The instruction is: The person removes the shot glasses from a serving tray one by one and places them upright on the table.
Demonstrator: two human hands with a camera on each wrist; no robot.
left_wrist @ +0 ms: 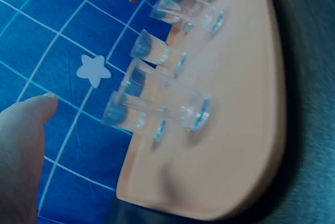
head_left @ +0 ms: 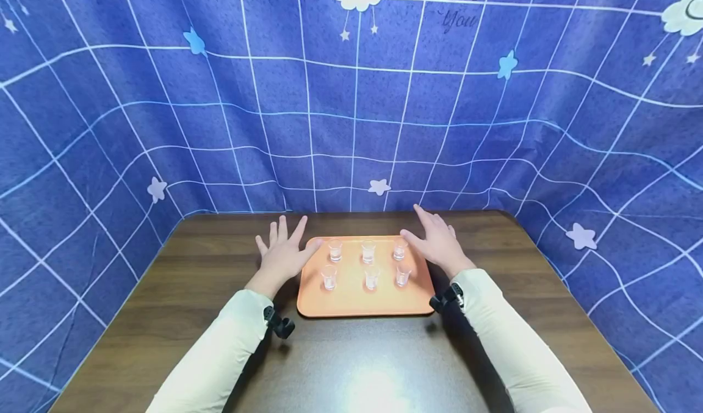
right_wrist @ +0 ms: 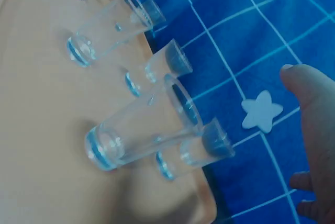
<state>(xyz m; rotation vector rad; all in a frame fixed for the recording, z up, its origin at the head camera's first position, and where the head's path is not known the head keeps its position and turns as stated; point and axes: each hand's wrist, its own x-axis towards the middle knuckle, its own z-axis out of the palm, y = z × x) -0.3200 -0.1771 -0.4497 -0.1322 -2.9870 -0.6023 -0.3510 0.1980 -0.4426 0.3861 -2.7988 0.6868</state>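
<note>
An orange tray (head_left: 351, 303) lies on the table with several small clear glasses standing on it in two rows, such as the front-left glass (head_left: 329, 277) and the back-middle glass (head_left: 368, 252). My left hand (head_left: 282, 254) is spread over the tray's left edge, its thumb toward the back-left glass (head_left: 335, 251). On the other side my right hand (head_left: 437, 241) hovers by the back-right corner, thumb close to the back-right glass (head_left: 399, 251). Both hands hold nothing. From the right wrist, a near glass (right_wrist: 141, 130) appears large, with the right thumb (right_wrist: 314, 93) apart from it.
The dark wooden table (head_left: 351, 352) extends around the tray on all sides. A blue curtain (head_left: 351, 132) with white grid lines, stars and clouds encloses the back and sides. Wrist cameras (head_left: 279, 323) sit on both white-sleeved forearms.
</note>
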